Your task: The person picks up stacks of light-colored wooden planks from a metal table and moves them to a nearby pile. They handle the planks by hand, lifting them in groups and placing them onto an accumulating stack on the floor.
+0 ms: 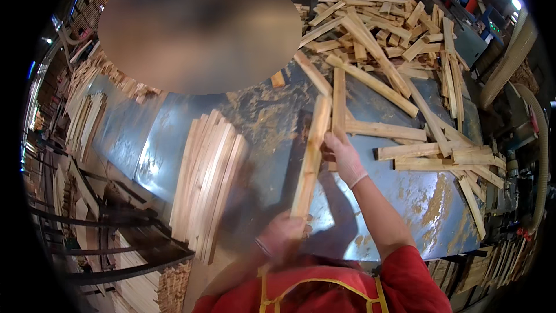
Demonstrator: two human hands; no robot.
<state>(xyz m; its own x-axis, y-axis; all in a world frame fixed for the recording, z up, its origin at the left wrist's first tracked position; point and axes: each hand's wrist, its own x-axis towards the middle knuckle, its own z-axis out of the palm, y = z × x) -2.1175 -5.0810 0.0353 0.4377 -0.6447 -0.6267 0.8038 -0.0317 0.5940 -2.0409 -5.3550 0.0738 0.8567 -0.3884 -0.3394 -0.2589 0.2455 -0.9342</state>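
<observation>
A wooden strip (pixel 313 159) slants up from the table's near edge, held in front of me. My left hand (pixel 284 235), in a pale thin glove and slightly blurred, is closed round its lower end. Higher up, my right hand (pixel 343 159), also gloved, grips the strip's right edge with bent fingers. Just behind that hand, another wooden strip (pixel 339 101) lies on the metal table. To the left, a row of pale wooden strips (pixel 202 182) lies side by side, reaching over the table's near edge.
Loose wood pieces (pixel 382 35) form a heap at the far right, with more strips (pixel 446 156) scattered nearer. Sawdust covers parts of the metal table (pixel 382 208). A ribbed hose (pixel 509 61) hangs at right. A black metal rack (pixel 127 272) stands lower left. A blurred oval hides the upper left.
</observation>
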